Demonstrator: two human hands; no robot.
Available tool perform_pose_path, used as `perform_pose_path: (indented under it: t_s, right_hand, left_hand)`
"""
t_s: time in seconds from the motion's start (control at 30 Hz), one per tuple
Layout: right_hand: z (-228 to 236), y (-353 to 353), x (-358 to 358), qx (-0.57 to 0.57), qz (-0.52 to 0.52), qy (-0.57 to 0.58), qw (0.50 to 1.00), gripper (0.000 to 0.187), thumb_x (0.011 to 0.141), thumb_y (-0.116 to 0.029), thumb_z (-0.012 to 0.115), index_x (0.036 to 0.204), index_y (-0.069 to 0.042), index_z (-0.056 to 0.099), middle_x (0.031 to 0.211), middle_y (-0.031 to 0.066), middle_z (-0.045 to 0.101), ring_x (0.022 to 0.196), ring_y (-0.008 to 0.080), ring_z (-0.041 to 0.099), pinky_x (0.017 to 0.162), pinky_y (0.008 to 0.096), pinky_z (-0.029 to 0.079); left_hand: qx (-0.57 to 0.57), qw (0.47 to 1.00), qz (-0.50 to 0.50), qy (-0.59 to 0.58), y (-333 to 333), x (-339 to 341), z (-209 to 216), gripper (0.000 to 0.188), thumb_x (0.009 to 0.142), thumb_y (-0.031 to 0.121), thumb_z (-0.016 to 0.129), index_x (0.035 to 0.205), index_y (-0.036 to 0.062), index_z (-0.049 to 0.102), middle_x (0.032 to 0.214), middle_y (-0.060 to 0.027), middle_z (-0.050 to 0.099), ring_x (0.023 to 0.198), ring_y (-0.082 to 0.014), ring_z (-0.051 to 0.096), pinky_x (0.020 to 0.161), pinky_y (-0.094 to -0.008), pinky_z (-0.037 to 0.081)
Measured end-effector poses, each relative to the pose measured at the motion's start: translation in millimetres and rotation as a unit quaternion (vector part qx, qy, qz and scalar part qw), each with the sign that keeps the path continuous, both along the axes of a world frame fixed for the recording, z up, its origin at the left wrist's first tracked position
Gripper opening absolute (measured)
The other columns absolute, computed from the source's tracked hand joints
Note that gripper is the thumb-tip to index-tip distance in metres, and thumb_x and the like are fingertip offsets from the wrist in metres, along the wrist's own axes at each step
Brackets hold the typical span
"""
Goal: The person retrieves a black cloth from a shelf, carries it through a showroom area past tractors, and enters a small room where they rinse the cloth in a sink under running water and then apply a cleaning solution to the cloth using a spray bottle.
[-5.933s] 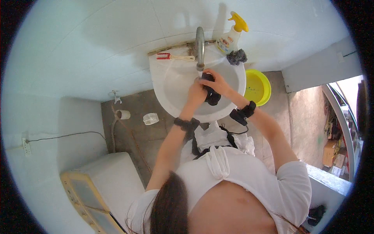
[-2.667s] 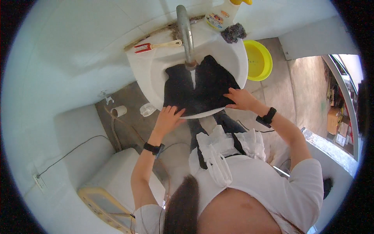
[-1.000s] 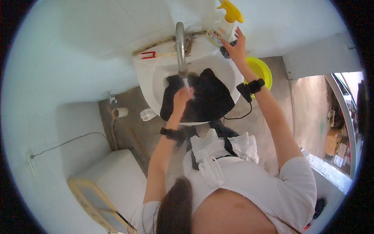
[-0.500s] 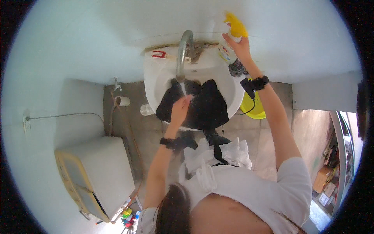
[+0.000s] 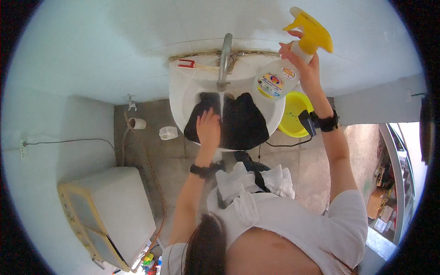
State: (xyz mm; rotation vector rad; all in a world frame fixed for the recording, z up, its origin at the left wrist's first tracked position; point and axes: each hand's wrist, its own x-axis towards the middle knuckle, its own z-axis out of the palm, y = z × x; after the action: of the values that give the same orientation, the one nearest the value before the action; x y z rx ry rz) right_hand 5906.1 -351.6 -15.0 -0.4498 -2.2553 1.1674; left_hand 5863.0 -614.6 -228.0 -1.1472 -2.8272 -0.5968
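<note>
A black cloth (image 5: 245,121), maybe a garment, lies bunched in the white sink (image 5: 181,87) and hangs over its front edge. My left hand (image 5: 209,129) rests flat on the left part of this cloth, fingers stretched out. From the metal faucet (image 5: 225,57) a thin stream of water falls onto the cloth, just right of that hand. My right hand (image 5: 308,73) is closed around the neck of a clear spray bottle (image 5: 277,79) with a yellow trigger head. The bottle is tilted, its base toward the right side of the basin.
A red-and-white brush (image 5: 186,63) lies on the sink's back left ledge. On the floor stand a yellow-green basin (image 5: 293,120) and a small white container (image 5: 168,133). A white appliance (image 5: 119,201) stands at the left. A cable hangs from my right wrist device (image 5: 316,122).
My right hand has lifted the spray bottle from the sink's back right corner, bringing it into fuller view. My left hand has moved out of the water stream and flattened on the cloth.
</note>
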Motion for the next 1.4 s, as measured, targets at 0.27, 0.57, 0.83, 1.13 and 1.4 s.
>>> perform_pose_path:
  t_s: [0.27,0.57,0.83,1.13,1.4]
  right_hand:
    - [-18.6,-10.4,33.1,-0.174,0.121,0.075,0.974,0.042,0.074,-0.003,0.058,0.112,-0.005,0.041,0.079,0.0048,0.053,0.080,0.0154,0.052,0.091,0.0396,0.037]
    - [-27.7,-37.8,90.2,-0.090,-0.022,-0.143,0.985,0.017,0.075,-0.011,0.063,0.087,-0.004,0.052,0.078,0.0012,0.055,0.074,0.0088,0.053,0.067,0.0233,0.044]
    - [-26.7,-28.4,113.9,-0.280,0.116,-0.215,0.928,0.028,0.073,-0.012,0.062,0.098,-0.004,0.050,0.087,0.0026,0.055,0.078,0.0088,0.050,0.065,0.0230,0.043]
    - [-41.2,-2.8,109.3,-0.481,0.174,-0.220,0.831,0.050,0.070,-0.012,0.058,0.117,-0.004,0.042,0.106,0.0062,0.048,0.071,0.0120,0.049,0.063,0.0241,0.043]
    - [-39.4,-15.4,136.8,-0.323,0.208,-0.114,0.916,0.056,0.069,0.000,0.060,0.121,-0.009,0.040,0.108,0.0042,0.048,0.076,0.0090,0.046,0.066,0.0213,0.040]
  left_hand:
    - [0.073,0.995,-0.040,-0.051,19.4,34.6,7.3,0.042,0.069,0.019,0.064,0.108,0.0117,0.051,0.096,-0.0084,0.055,0.095,-0.0271,0.048,0.086,-0.0391,0.037]
    - [0.246,0.938,-0.154,-0.191,79.1,98.4,46.3,0.089,0.056,0.037,0.075,0.125,0.0016,0.033,0.104,-0.0147,0.051,0.100,-0.0333,0.046,0.088,-0.0440,0.035]
    - [0.275,0.836,-0.130,-0.457,110.2,148.9,78.1,0.077,0.056,0.033,0.078,0.111,0.0012,0.036,0.104,-0.0169,0.050,0.097,-0.0323,0.051,0.084,-0.0400,0.040]
    - [0.231,0.759,-0.213,-0.570,109.9,160.4,80.4,0.075,0.059,0.031,0.077,0.113,0.0010,0.034,0.106,-0.0157,0.051,0.099,-0.0289,0.052,0.085,-0.0369,0.042]
    - [0.124,0.913,-0.191,-0.339,90.7,6.0,54.6,0.030,0.075,0.016,0.058,0.105,0.0089,0.055,0.098,-0.0105,0.057,0.088,-0.0266,0.056,0.078,-0.0332,0.044]
